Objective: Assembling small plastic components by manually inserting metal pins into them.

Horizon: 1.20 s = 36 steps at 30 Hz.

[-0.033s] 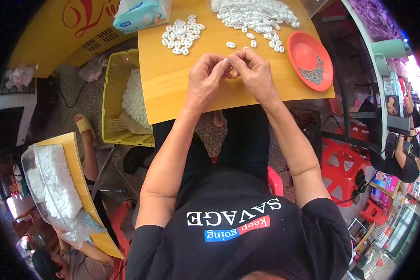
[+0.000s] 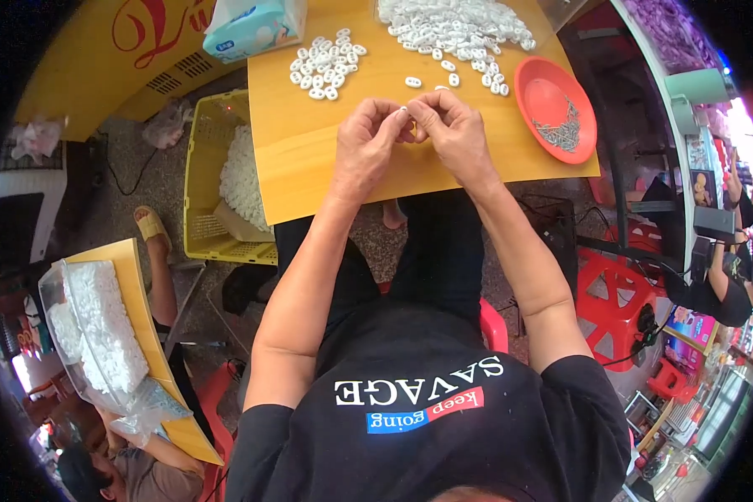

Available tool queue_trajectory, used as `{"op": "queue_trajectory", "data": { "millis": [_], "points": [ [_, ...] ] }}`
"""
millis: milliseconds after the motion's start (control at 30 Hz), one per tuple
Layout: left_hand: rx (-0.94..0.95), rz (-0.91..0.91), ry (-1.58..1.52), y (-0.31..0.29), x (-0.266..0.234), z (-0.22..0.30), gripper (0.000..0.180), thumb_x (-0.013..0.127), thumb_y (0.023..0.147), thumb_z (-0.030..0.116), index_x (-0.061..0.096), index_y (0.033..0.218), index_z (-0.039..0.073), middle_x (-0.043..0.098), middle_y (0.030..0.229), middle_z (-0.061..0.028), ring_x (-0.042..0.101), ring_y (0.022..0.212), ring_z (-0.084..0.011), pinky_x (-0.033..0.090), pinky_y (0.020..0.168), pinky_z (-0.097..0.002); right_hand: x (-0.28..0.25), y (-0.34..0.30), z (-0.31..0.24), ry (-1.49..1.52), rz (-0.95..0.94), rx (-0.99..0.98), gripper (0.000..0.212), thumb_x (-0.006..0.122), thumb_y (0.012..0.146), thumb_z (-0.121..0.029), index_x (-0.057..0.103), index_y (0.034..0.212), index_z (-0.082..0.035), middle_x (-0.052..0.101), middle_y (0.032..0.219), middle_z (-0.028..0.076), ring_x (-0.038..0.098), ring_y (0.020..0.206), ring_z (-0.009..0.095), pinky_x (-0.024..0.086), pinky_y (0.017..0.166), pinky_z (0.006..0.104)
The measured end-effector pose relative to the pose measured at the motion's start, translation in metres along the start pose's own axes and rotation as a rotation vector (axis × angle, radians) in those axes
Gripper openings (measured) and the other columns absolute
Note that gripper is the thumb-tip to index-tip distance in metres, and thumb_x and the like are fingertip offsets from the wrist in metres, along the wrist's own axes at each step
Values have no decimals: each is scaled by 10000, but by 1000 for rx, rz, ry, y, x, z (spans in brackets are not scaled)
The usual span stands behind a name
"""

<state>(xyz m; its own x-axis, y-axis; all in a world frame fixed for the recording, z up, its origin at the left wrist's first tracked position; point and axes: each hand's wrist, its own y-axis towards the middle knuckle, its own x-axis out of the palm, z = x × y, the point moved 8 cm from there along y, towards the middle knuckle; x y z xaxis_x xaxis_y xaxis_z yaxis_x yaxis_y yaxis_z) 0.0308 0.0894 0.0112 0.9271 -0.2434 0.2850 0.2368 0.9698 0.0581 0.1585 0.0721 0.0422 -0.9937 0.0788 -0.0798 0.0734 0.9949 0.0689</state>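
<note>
Over the table's near part, my left hand (image 2: 368, 138) and my right hand (image 2: 458, 135) meet fingertip to fingertip. Both are closed in a pinch on a small white plastic piece (image 2: 405, 109), mostly hidden by the fingers. A few loose white oval pieces with two dark holes (image 2: 413, 82) lie just beyond the fingertips. Farther left is a small group of the same ovals (image 2: 318, 67), and a large heap of them (image 2: 452, 25) lies at the back. To the right of my right hand sits a red plastic dish (image 2: 540, 92) holding small silvery metal pins (image 2: 565, 134).
The yellow wooden table (image 2: 309, 176) ends close to my lap. A tissue pack (image 2: 255, 33) stands at its back left. Beside it on the floor is a yellow crate (image 2: 194, 192) of white pieces. Red stools (image 2: 611, 289) stand at right; another person (image 2: 155, 464) sits at lower left.
</note>
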Motion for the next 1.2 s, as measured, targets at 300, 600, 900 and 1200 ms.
{"op": "queue_trajectory", "data": {
  "millis": [300,600,900,1200],
  "points": [
    [-32,-15,-62,0,0,2,149,618,934,112,598,965,-33,660,828,-81,648,720,-134,515,656,-241,-8,1,-38,-443,93,-389,91,656,868,-77,629,852,9,601,718,99,593,615,181,466,554,314],
    [-40,-2,-76,0,-2,-3,125,618,931,96,594,936,-27,661,800,-81,643,695,-136,510,641,-241,-1,-6,-15,-307,205,-271,107,657,870,-74,608,821,7,596,697,81,571,596,154,454,538,302],
    [-31,39,-73,2,-6,3,148,620,935,127,595,951,-18,660,815,-78,643,702,-130,502,651,-237,-28,37,-25,-498,111,-278,193,658,883,-221,701,969,-54,678,839,97,655,722,226,510,653,355],
    [-5,23,-81,3,-4,1,150,608,942,126,576,966,-19,652,823,-76,639,709,-132,503,654,-241,-5,55,-19,-1182,-27,-557,180,686,814,-221,716,948,-105,665,874,68,637,826,268,509,724,376]
  ]
}}
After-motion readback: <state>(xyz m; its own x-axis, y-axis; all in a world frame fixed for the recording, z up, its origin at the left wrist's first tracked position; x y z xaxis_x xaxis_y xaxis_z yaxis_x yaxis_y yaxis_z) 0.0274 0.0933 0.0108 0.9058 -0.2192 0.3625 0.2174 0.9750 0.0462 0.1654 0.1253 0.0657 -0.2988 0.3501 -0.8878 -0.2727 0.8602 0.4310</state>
